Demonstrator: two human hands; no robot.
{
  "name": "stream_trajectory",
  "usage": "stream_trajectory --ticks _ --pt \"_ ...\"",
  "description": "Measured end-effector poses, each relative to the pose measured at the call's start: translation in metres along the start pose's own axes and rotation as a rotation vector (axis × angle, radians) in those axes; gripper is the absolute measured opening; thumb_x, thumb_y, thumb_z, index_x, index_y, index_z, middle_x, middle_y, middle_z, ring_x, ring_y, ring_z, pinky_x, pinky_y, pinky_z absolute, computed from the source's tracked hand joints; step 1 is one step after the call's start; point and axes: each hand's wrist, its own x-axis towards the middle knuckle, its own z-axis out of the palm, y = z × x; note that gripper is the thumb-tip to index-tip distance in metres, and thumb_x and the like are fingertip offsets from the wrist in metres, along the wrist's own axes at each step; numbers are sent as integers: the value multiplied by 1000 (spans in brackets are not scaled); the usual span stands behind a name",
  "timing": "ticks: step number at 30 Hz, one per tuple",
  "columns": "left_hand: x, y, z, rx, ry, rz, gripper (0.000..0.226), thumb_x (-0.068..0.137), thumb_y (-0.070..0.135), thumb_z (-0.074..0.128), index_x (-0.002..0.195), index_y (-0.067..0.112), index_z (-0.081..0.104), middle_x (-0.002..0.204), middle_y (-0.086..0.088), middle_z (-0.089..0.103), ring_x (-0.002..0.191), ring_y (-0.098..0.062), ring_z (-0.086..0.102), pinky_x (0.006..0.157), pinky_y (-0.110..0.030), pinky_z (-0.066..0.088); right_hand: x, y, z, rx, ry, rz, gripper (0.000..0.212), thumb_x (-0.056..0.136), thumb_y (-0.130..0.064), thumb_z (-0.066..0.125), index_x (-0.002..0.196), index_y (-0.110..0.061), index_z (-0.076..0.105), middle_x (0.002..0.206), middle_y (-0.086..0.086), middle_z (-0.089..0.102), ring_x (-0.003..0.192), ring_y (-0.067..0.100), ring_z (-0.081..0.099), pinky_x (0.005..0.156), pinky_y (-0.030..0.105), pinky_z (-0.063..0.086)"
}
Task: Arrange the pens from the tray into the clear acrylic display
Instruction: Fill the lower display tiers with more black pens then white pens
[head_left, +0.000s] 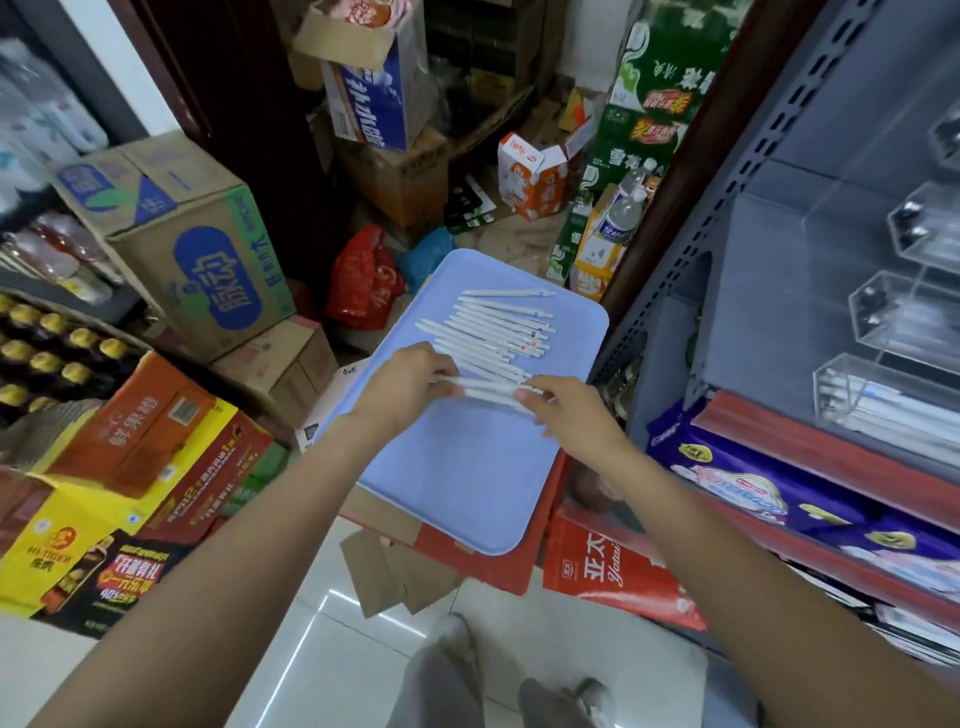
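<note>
Both hands hold a small bunch of white pens (488, 391) over the blue tray (467, 483): left hand (410, 376) grips one end, right hand (563, 408) pinches the other. More pens (498, 332) lie just beyond.

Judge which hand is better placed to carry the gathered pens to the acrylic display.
Right, probably. The right hand pinches the held pens at the end nearer the acrylic display; the left hand grips the far end.

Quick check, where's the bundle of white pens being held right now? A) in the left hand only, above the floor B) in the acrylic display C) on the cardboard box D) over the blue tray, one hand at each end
D: the left hand and right hand each grip one end of the pen bundle above the blue tray.
</note>
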Motion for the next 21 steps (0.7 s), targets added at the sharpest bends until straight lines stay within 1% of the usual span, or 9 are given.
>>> stream_trajectory --ticks 2,4,7,10,12,13,15,18,21 --pt "-6 16 -10 -150 53 5 10 83 14 68 86 5 68 77 -4 53 74 -18 46 66 -21 33 -9 -7 -11 186 50 11 32 93 -19 57 120 -2 61 99 16 63 72 12 58 63 15 51" --pt "-10 31 -20 -267 127 0 9 79 16 73 81 9 68 78 -10 62 72 -20 53 70 -30 42 -18 -14 -22 384 82 17 25 90 -10 60 112 3 65 100 22 65 71 10 58 62 9 50" --pt "-16 60 -31 -565 245 -97 25 74 17 78 95 13 65 85 -13 67 73 -13 59 72 -24 46 -39 -26 -45 564 100 -12 19 89 -4 59 105 4 66 105 23 66 76 14 62 70 14 55" --pt "-21 98 -32 -1053 377 -291 53 72 15 79 115 15 49 99 -13 65 83 -18 66 79 -26 53 -57 -33 -66 633 155 -40 14 91 -3 57 96 2 68 108 31 63 79 20 59 82 27 54" --pt "-21 125 -26 -1289 299 -341 35 84 15 68 114 7 51 101 -15 66 85 -20 68 85 -29 54 -65 -34 -76 679 194 -25 17 91 -3 55 97 8 67 110 33 62 82 20 59 85 29 51" --pt "-21 142 -22 -1308 216 -319 24 89 17 62 109 4 57 99 -14 68 87 -19 69 91 -30 52 -71 -33 -82 714 207 -15 17 91 -3 55 98 8 67 110 31 63 85 20 60 86 29 50" --pt "-22 174 -15 -1318 113 -261 22 94 21 54 102 3 63 104 -15 69 92 -20 68 94 -31 51 -82 -29 -96 767 219 -22 13 91 -4 57 92 0 69 104 25 67 87 19 63 85 27 53" --pt "-21 215 -11 -1310 112 -195 22 95 24 52 98 6 64 105 -14 68 95 -24 66 87 -31 53 -102 -21 -124 782 228 -81 15 91 -4 56 84 -4 69 90 14 68 76 15 63 74 21 56" --pt "-24 255 -5 -1289 166 -92 17 97 21 48 93 10 60 91 -8 68 83 -19 67 73 -28 56 -124 -9 -153 777 229 -122 15 91 -3 56 83 -4 68 80 10 66 68 13 61 71 19 56"
